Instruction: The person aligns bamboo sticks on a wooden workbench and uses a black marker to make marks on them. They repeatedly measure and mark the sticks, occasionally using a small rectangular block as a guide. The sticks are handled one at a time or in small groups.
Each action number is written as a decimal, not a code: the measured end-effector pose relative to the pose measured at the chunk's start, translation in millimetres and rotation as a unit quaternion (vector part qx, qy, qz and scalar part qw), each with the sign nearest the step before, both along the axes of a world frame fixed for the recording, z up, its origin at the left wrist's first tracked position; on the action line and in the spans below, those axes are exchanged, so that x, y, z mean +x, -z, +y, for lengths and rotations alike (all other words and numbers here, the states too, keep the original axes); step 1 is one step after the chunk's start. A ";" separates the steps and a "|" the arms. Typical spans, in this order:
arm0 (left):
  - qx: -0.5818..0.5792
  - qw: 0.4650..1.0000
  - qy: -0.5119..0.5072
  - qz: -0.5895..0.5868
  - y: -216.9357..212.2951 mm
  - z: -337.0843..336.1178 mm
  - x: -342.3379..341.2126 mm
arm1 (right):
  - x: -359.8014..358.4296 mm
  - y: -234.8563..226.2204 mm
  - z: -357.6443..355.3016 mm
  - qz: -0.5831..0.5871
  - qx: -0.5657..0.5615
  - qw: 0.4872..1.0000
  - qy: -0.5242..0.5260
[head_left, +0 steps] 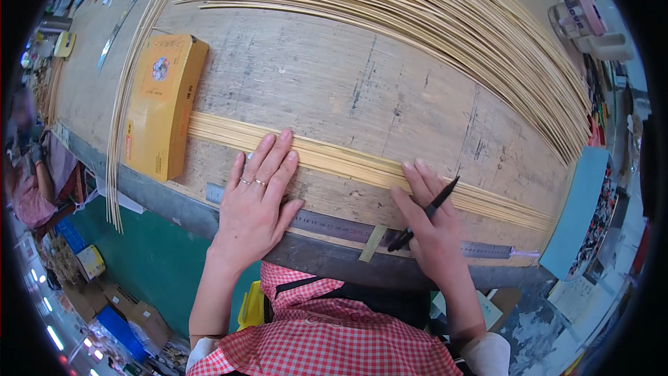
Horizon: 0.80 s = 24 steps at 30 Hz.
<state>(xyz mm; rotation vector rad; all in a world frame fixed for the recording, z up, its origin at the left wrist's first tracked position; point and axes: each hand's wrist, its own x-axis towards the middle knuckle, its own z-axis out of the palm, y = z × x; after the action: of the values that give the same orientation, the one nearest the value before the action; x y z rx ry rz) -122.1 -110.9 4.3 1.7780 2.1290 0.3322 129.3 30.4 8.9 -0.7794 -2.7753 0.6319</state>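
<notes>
The left forearm enters from seven o'clock and slants toward one; the left hand is spread palm down, its fingers toward one and its thumb out toward two. The right forearm enters from five o'clock, the right hand partly curled, fingertips toward eleven.

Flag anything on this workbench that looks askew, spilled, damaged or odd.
Nothing looks spilled, and the pale bundle lies flat. Some thin strips left of the yellow box poke past the near edge of the tabletop, which looks untidy. The wood also bears dark marks, likely wear.
</notes>
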 end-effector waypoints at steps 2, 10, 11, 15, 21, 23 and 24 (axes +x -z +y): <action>-0.004 1.000 0.001 0.012 -0.3 0.3 -0.4 | 0.4 7.5 4.1 0.021 0.002 1.000 0.001; -0.013 1.000 0.009 0.017 -1.0 1.1 -0.5 | 3.8 11.3 4.3 0.023 0.018 1.000 -0.012; -0.014 1.000 0.011 0.018 -0.6 0.8 -0.7 | 3.5 11.2 4.0 0.021 0.021 0.999 -0.012; -0.023 0.999 0.021 0.026 -0.6 1.1 -2.8 | 3.8 9.0 4.4 0.008 0.020 1.000 -0.022; -0.065 0.997 0.046 0.019 -4.4 -2.8 -7.2 | 8.1 -0.8 4.7 -0.051 -0.014 0.997 -0.055; -0.063 0.996 0.055 0.029 -4.9 -2.8 -8.2 | 8.9 -1.5 5.6 -0.052 -0.027 0.997 -0.052; -0.060 0.996 0.058 0.035 -5.2 -2.6 -8.9 | 9.2 -1.4 6.0 -0.051 -0.033 0.997 -0.050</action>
<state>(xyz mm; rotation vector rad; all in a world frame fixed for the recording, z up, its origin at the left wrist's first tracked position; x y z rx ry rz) -131.0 -113.6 9.5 1.8571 2.0350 0.1113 138.5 36.4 10.3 -0.7076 -2.9161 0.7250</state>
